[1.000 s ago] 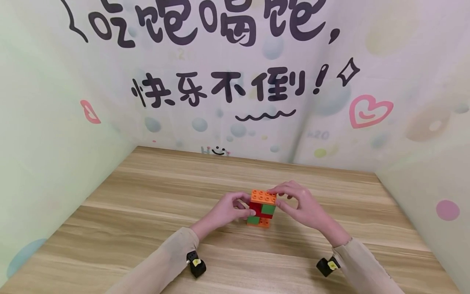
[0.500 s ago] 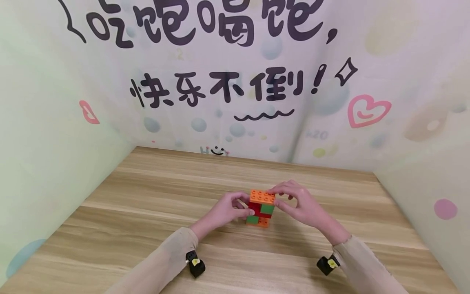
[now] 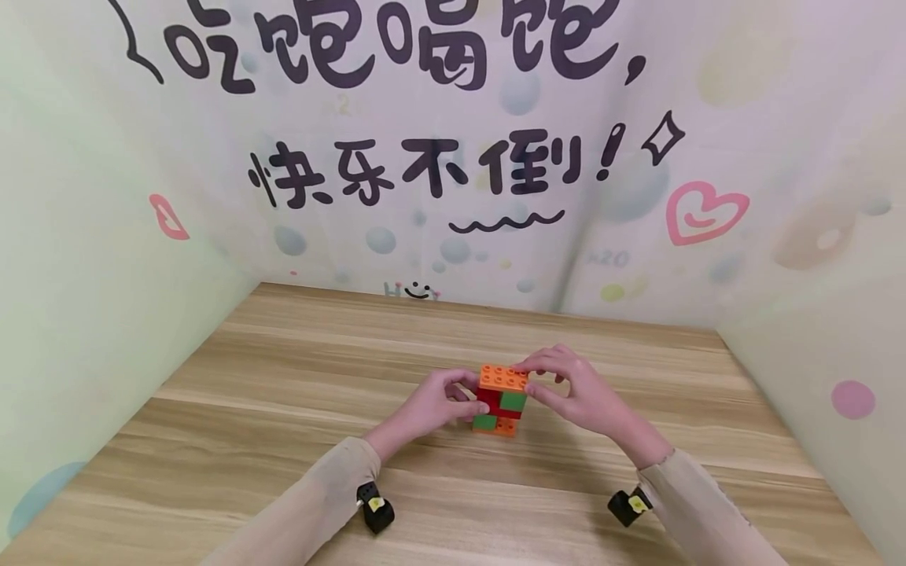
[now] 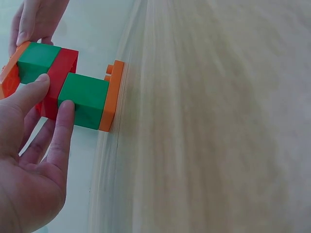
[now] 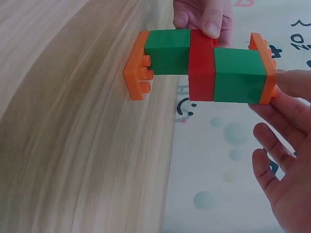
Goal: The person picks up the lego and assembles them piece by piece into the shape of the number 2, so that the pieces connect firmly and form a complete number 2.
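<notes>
A small tower of toy building blocks stands upright on the wooden table. At its foot lies an orange studded plate [image 5: 133, 68], with a lower green block [image 4: 83, 99] on its left part. Above come a red brick [image 5: 201, 73], an upper green block [image 5: 239, 74] set to the right, and an orange top plate [image 3: 501, 379]. My left hand [image 3: 433, 405] grips the red brick from the left, thumb on its near face, one finger touching the lower green block. My right hand [image 3: 582, 395] pinches the right end of the top plate between thumb and fingers.
Bare wood-grain table [image 3: 318, 369] surrounds the tower. A printed white cloth [image 3: 340, 259] hangs behind the table, with pale walls at both sides. A black wrist camera [image 3: 377, 509] hangs under the left sleeve, another black camera [image 3: 627, 508] under the right.
The head view has shifted very slightly. Both hands and the tower keep the same places relative to one another.
</notes>
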### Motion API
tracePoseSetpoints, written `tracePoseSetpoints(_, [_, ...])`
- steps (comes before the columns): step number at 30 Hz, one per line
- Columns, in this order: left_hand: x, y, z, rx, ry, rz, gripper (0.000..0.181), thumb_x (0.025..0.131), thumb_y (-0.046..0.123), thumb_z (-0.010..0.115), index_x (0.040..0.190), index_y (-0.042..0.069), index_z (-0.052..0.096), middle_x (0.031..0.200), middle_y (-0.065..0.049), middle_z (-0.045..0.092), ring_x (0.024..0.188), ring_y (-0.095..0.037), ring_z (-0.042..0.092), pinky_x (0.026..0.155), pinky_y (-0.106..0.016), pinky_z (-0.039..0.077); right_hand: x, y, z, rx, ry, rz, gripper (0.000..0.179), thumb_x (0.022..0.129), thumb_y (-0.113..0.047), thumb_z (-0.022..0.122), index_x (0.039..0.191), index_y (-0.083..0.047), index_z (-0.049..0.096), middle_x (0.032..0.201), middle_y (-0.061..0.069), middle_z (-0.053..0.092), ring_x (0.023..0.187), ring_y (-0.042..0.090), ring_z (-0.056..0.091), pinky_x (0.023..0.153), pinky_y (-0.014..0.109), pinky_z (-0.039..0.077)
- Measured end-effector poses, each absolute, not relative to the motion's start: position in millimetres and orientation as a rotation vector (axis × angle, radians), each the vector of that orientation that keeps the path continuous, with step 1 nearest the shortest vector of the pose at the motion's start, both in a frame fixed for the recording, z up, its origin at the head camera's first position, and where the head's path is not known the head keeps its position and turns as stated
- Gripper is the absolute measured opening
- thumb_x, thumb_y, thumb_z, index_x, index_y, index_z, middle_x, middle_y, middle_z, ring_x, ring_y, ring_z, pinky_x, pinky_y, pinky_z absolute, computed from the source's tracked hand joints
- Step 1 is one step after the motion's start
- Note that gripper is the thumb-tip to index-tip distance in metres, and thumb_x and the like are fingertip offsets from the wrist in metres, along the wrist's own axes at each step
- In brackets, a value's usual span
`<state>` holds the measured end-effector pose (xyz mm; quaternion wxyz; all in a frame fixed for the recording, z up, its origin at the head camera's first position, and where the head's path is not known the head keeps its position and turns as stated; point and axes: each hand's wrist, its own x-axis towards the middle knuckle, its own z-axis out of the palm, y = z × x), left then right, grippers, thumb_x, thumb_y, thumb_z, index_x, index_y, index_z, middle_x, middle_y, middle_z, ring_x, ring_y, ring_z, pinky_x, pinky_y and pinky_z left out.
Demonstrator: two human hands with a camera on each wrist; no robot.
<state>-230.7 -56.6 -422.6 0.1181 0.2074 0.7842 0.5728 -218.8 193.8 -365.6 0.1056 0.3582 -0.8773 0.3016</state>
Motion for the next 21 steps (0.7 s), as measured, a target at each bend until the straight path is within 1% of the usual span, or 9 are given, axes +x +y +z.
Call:
tracePoseSetpoints(4, [-230, -57, -423, 0.611, 2.292, 1.684, 0.033, 0.08, 0.024, 0.075, 0.11, 0.015, 0.064, 0.1, -0.006, 0.066, 0.075, -0.022, 0.068, 0.062, -0.04, 0.055, -219, 193, -367, 1.054, -2.572, 0.877, 0.026, 0.088, -0.026, 0.065, 0.114, -0.026, 0.065, 0.111, -0.008, 0.065, 0.094, 0.011, 0.05, 0.07, 0.03, 0.045])
tracePoseSetpoints(7, [-230, -57, -423, 0.613, 2.29, 1.687, 0.033, 0.08, 0.023, 0.075, 0.11, 0.016, 0.065, 0.1, -0.005, 0.066, 0.073, -0.019, 0.067, 0.063, -0.042, 0.055, -219, 193, -368, 1.043, -2.562, 0.862, 0.026, 0.088, -0.026, 0.065, 0.114, -0.026, 0.065, 0.11, -0.008, 0.066, 0.094, 0.007, 0.049, 0.07, 0.028, 0.045])
tracePoseSetpoints(11, [-231, -56, -422, 0.624, 2.292, 1.69, 0.033, 0.08, 0.023, 0.075, 0.11, 0.016, 0.065, 0.1, -0.006, 0.066, 0.071, -0.016, 0.067, 0.062, -0.043, 0.055, -218, 194, -370, 1.032, -2.541, 0.873, 0.027, 0.087, -0.025, 0.066, 0.114, -0.025, 0.065, 0.109, -0.008, 0.066, 0.091, 0.009, 0.051, 0.07, 0.024, 0.044])
tracePoseSetpoints(14, [-231, -56, -422, 0.628, 2.301, 1.681, 0.033, 0.079, 0.023, 0.075, 0.11, 0.016, 0.065, 0.101, -0.005, 0.066, 0.073, -0.014, 0.066, 0.061, -0.042, 0.055, -219, 194, -373, 1.024, -2.527, 0.893, 0.027, 0.088, -0.024, 0.065, 0.115, -0.026, 0.064, 0.109, -0.009, 0.066, 0.089, 0.009, 0.052, 0.069, 0.024, 0.045])
tracePoseSetpoints(21, [-234, -60, -422, 0.654, 2.319, 1.637, 0.035, 0.079, 0.024, 0.075, 0.111, 0.017, 0.065, 0.107, -0.003, 0.064, 0.08, -0.013, 0.063, 0.064, -0.04, 0.054, -220, 193, -378, 1.013, -2.496, 0.927, 0.027, 0.088, -0.022, 0.066, 0.114, -0.027, 0.064, 0.109, -0.012, 0.065, 0.087, 0.007, 0.051, 0.069, 0.023, 0.045])
